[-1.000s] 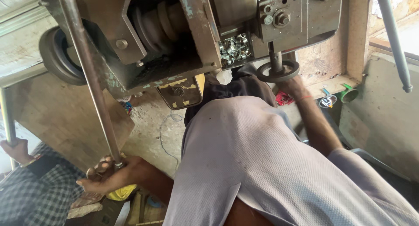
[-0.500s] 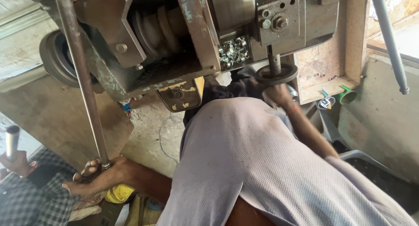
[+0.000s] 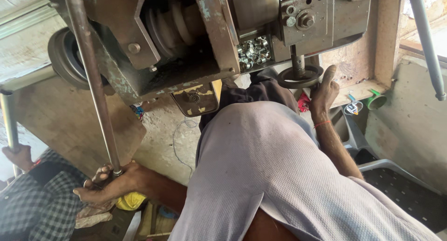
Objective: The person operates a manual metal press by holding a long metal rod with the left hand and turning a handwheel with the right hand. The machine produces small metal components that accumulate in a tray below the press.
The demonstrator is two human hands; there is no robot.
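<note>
Across the far half of the view hangs the grey machine (image 3: 195,45), its pulley grooves and a heap of small metal rings (image 3: 251,52) showing. From its far left corner the long steel rod (image 3: 93,82) slants down toward me, its long axis running far to near; my left hand (image 3: 109,183) has its fingers clamped round the rod's near end. My right hand (image 3: 323,89) rests on the black handwheel (image 3: 298,77), fingers loosely apart. Since half a second ago the rod's near end sits further right.
</note>
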